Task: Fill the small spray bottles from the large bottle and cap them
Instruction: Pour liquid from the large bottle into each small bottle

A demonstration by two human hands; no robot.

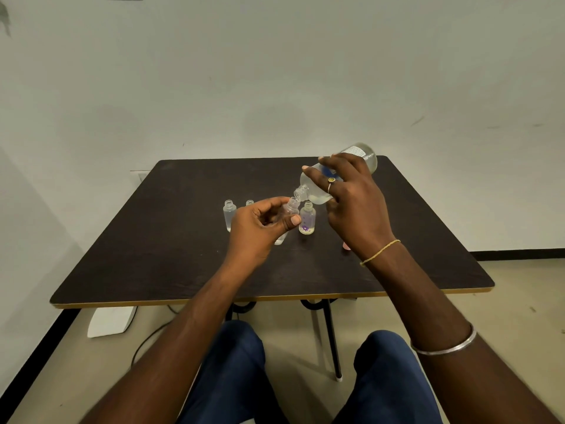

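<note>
**Now the pour: mouth to mouth above the counter**

Seated at a dark counter (153, 255), a person tips the large bottle (315, 192) neck-down and to the left. The right hand (354, 203) is wrapped over its body with the fingers spread across the label. The left hand (260, 231) pinches a small bottle (291, 208) between thumb and curled fingers and holds it tilted and lifted off the counter. Its open neck sits just under the larger mouth. Whether liquid is running at this instant cannot be told.

Three more uncapped bottles stand on the counter. A printed bottle (307, 221) is just beside the held one, a plain bottle (229, 215) stands further left, and a fourth (250, 203) shows behind the left hand. A pink piece (346, 246), possibly a cap, shows at the right wrist and is mostly hidden.

The risks look plain. The small neck is narrow and both bottles are held in the air, so a slight drift of either hand would likely send liquid over the fingers and the counter. Too steep a tilt could bring a gulp and overflow. The printed bottle stands close below the pour, and a knock from either hand might topple it. Wet fingers would likely make capping harder.
</note>
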